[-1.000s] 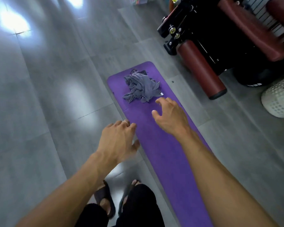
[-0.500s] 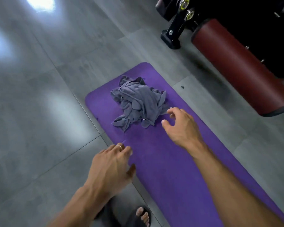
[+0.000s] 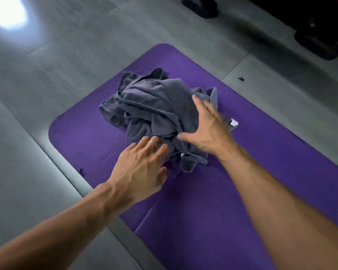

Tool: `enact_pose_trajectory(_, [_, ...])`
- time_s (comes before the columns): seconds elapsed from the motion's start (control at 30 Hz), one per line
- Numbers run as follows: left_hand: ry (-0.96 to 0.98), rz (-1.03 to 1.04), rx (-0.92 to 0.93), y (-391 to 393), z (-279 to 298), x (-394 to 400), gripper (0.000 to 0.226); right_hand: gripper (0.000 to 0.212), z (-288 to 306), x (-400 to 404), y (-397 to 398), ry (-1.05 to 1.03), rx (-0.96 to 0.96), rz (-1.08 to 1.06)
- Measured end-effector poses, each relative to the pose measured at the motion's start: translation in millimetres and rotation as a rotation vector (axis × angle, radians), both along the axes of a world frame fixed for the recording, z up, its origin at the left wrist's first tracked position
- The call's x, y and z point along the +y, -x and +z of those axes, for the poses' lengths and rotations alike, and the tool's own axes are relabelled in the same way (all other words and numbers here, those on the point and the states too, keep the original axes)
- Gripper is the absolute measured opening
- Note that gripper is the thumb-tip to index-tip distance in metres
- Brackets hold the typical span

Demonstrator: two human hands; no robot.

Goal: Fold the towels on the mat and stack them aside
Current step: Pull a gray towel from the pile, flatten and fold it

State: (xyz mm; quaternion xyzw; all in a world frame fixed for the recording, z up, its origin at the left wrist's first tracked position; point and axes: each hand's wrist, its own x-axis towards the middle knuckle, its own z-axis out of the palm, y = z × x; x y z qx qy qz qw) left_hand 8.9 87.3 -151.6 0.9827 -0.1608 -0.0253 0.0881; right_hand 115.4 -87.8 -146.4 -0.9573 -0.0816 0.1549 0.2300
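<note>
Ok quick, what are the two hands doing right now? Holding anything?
Left hand: open, straight fingers touching the near edge of the grey towel pile, gripping nothing.
Right hand: open, fingers spread flat on the pile, nothing held.

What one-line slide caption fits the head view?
Both hands, left and right, reach a crumpled grey towel pile on purple mat.

Both hands have reached the towel heap (image 3: 154, 110) — right hand (image 3: 209, 131) on it, left hand (image 3: 142, 168) touching its near edge.
</note>
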Motion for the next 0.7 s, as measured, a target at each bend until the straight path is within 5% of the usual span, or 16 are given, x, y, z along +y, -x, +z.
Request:
enact_pose_trajectory(0.07, [-0.012,-0.017,-0.131,-26.5,-15.5,4.2,0.050,0.086,-27.5,4.4,-8.6,0.001,-0.040,0.007])
enact_pose_trajectory(0.2, [-0.067,-0.085,-0.332,-72.5,-24.5,2.9,0.061,0.010,-37.5,-4.8,-10.6,-0.227,-0.126,-0.160])
enact_pose_trajectory(0.43, [-0.122,-0.143,-0.458,-96.9,-12.7,-40.0,0.046,0.025,-1.1,-88.5,16.9,-0.544,-0.101,-0.393])
enact_pose_trajectory(0.6, [-0.058,-0.207,-0.211,-84.5,-3.7,-91.2,0.038,0.028,41.7,-175.4,75.5,-0.385,-0.007,-0.409])
enact_pose_trajectory(0.7, [-0.036,-0.325,-0.138,-82.3,-5.3,-123.3,0.025,0.036,53.9,-215.1,100.2,-0.094,0.061,-0.413])
